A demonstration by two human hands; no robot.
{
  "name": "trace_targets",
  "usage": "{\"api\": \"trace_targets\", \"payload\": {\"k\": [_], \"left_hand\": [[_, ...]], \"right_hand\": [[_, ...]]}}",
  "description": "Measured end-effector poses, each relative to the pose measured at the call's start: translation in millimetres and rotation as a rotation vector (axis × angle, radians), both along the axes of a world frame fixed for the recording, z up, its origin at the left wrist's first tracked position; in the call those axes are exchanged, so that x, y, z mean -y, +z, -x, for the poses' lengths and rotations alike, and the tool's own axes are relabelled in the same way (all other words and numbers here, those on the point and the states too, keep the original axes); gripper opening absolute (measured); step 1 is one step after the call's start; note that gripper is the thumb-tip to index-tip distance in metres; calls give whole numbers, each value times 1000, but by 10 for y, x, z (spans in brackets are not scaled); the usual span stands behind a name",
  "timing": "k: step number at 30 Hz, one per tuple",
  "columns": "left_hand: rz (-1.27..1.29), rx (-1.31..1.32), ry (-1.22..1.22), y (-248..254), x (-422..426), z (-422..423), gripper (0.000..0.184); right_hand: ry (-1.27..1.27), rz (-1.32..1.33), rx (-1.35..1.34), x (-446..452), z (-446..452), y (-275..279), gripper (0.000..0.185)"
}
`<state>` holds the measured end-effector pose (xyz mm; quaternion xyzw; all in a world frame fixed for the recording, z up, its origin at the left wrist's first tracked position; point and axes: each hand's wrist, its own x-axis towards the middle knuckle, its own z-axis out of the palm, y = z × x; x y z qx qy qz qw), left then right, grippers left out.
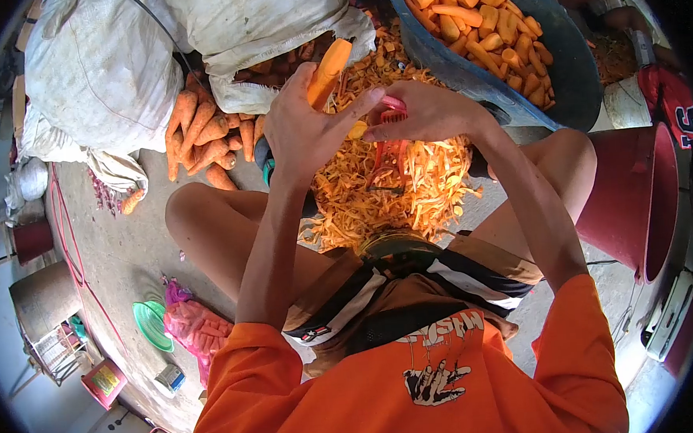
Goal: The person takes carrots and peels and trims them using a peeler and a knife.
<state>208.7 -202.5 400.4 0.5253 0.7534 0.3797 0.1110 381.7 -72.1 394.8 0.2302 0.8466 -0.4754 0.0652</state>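
My left hand [297,128] is closed around a bright orange peeled carrot [330,71], which points up and away from me. Close beside it, my right hand [431,112] grips a peeler with a red handle [392,104]; its blade is hard to make out. Both hands hover over a large heap of carrot peelings [361,196] on the floor between my legs. A red piece [389,165] shows among the peelings below my hands, its kind unclear.
A blue tub [420,57] of peeled carrots [502,32] stands far right. Unpeeled carrots [206,134] spill beside white sacks [100,73] on the left. A dark red bucket [627,199] is by my right knee. A pink bag [194,325] and green lid [153,325] lie left.
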Motion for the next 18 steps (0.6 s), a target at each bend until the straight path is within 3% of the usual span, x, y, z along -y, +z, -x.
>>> {"api": "trace_targets", "payload": {"k": [5, 12, 18], "left_hand": [[77, 128, 10, 71, -7, 56, 60], [-13, 99, 5, -57, -1, 89, 59], [90, 135, -17, -17, 32, 69, 50]], "right_hand": [[-1, 114, 59, -76, -28, 88, 49], [40, 99, 126, -123, -9, -105, 49], [58, 238, 116, -83, -7, -224, 47]]}}
